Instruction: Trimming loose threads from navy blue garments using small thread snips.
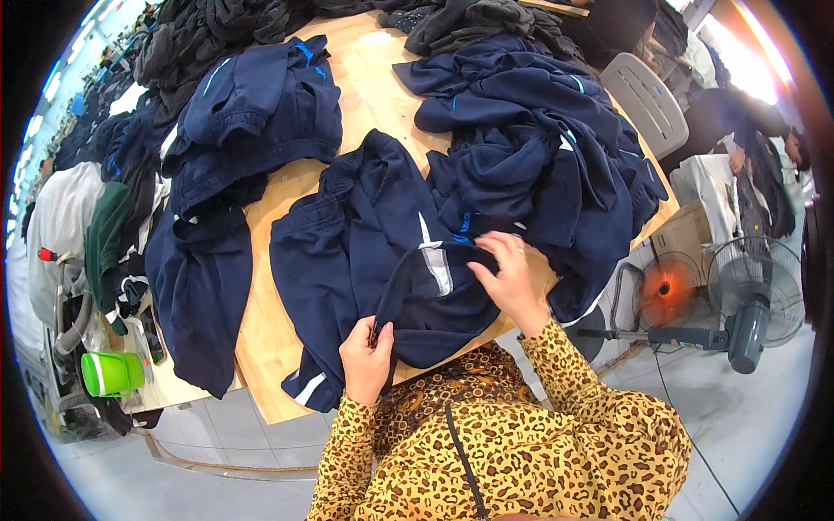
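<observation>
Navy trousers [373, 200] with a gathered waistband and white insets lie on the table in front of me, the waist at the far side. My left hand [365, 356] is closed on the near edge of one leg. A small dark bit shows at its fingertips; I cannot make out whether it is cloth or a tool. My right hand [512, 278] rests at the other side of that leg, thumb and fingers apart against the cloth. Between the hands the leg is folded over, with a white panel [437, 269] beside the fold and darker cloth nearer me.
Stacked navy garments [261, 104] lie at the left, and a larger heap [556, 165] at the right. Dark clothes [486, 30] fill the far edge. A green bucket [113, 373] is at lower left; a standing fan [751, 304] and a grey chair [643, 100] are at right.
</observation>
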### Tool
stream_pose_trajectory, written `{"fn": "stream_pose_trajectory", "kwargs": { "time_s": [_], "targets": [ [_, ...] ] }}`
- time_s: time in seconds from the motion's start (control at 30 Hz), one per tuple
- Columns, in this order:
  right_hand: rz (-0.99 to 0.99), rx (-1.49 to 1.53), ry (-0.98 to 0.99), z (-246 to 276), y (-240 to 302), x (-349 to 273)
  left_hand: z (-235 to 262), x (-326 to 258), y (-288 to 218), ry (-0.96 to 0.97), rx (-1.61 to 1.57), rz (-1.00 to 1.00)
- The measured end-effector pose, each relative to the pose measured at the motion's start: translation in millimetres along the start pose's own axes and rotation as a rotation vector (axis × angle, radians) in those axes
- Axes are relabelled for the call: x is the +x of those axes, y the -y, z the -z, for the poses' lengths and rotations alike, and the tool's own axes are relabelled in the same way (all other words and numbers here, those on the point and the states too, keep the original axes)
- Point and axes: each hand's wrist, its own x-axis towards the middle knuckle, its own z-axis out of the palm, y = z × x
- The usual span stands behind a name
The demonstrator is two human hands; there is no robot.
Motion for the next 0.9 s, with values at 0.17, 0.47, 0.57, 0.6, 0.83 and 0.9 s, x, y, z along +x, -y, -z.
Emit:
{"fn": "stream_pose_trajectory", "kwargs": {
  "time_s": [0.17,0.47,0.57,0.6,0.83,0.9],
  "targets": [
    [0.260,0.086,0.297,-29.1,10.2,57.8,3.4,5.5,-4.1,-0.030,-0.035,-0.020],
    [-0.817,1.388,0.600,-23.8,48.6,45.6,23.6,24.4,-36.6,-0.317,0.098,-0.157],
    [-0.922,1.482,0.469,-24.2,63.3,28.5,15.9,16.9,-41.5,-0.197,-0.058,-0.160],
    [-0.914,1.499,0.418,-25.1,68.0,23.9,13.3,17.1,-41.6,-0.129,-0.073,-0.193],
    [-0.794,1.522,0.214,-35.3,81.5,6.7,-3.1,13.8,-45.4,0.076,-0.115,-0.169],
    [-0.771,1.509,0.202,-35.6,83.6,5.3,-3.8,10.8,-51.5,0.095,-0.208,-0.076]
  ]
}}
